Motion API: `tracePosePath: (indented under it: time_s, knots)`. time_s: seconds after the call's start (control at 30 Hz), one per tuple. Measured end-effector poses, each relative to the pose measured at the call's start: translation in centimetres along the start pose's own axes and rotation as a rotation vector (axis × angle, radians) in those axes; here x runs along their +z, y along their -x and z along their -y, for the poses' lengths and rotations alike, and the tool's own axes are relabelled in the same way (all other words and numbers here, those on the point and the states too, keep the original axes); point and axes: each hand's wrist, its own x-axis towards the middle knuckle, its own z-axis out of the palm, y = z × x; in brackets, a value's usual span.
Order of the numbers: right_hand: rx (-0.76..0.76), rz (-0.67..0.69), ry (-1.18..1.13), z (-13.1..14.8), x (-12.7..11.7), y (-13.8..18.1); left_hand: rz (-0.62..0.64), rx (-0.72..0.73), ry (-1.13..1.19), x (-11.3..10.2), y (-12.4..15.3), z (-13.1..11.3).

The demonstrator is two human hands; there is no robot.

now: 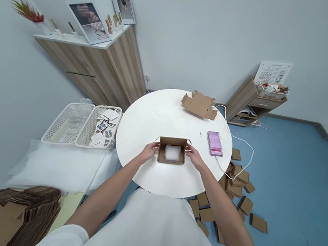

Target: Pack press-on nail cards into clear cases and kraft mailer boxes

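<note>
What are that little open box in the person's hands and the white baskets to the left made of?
The open box looks like plain brown corrugated cardboard, matte, with folded flaps; both hands, left hand and right hand, grip its sides. The white pad inside seems soft foam or wrap, though that is uncertain. The baskets look like white moulded plastic, with perforated lattice walls.

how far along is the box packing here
Done: finished brown boxes lie on the blue floor right of the round table. In hand: the left hand and right hand hold the sides of an open cardboard box with a white item inside; its lid is not shut. Left: a flat box blank waits on the table and a stack of blanks sits lower left.
</note>
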Motion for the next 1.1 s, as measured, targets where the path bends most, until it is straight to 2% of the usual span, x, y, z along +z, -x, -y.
tracePosePath:
  time_s: [0.2,0.37,0.47,0.53,0.67,0.73,0.83,0.93,1.03,1.1]
  knots:
    - [0.074,0.085,-0.063,-1.5,-0.4,1.2,0.014,-0.166,0.068,-0.8,1.0,0.5]
    - [0.258,0.064,-0.043,-0.8,-0.9,1.7,0.065,-0.229,-0.063,-1.0,1.2,-0.3]
    - [0.303,0.02,0.064,-0.9,-0.4,1.5,0.072,-0.252,-0.149,-0.4,1.2,-0.3]
    - [0.288,-0.058,0.202,-1.5,0.3,1.2,0.04,-0.24,-0.24,0.3,1.1,0.2]
    - [0.26,-0.201,0.493,-3.4,1.8,1.2,-0.1,-0.184,-0.545,1.9,1.3,1.9]
    - [0.202,-0.237,0.547,-4.2,2.4,1.6,-0.15,-0.144,-0.633,2.4,1.7,2.7]
    - [0.063,-0.287,0.533,-5.0,2.8,2.8,-0.209,-0.063,-0.638,2.8,2.6,3.6]
    - [-0.017,-0.237,0.503,-5.6,3.0,4.1,-0.21,0.035,-0.544,2.9,3.7,4.2]
    - [-0.04,-0.135,0.491,-6.1,3.4,5.0,-0.133,0.124,-0.44,3.3,4.5,4.5]
    - [-0.064,-0.114,0.459,-6.1,3.7,5.3,-0.098,0.148,-0.414,3.5,4.9,4.3]
